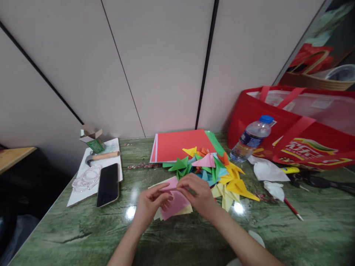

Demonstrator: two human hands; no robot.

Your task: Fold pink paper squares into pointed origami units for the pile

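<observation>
Pink paper sheet (177, 204): square, matte, partly folded, upper edge lifted into a crease. It lies on a pale yellow sheet (186, 211) at the near centre of the green marble table (83, 229).
Left hand (152, 203): fingertips pinch the raised pink edge.
Right hand (199, 195): fingers curled, pinching the same edge, touching the left hand's fingertips.
Pile of folded paper triangles (219, 173): multicoloured, just behind the hands.
Smartphone (108, 184): face up, to the left.
Water bottle (251, 139): tilted, to the right.
</observation>
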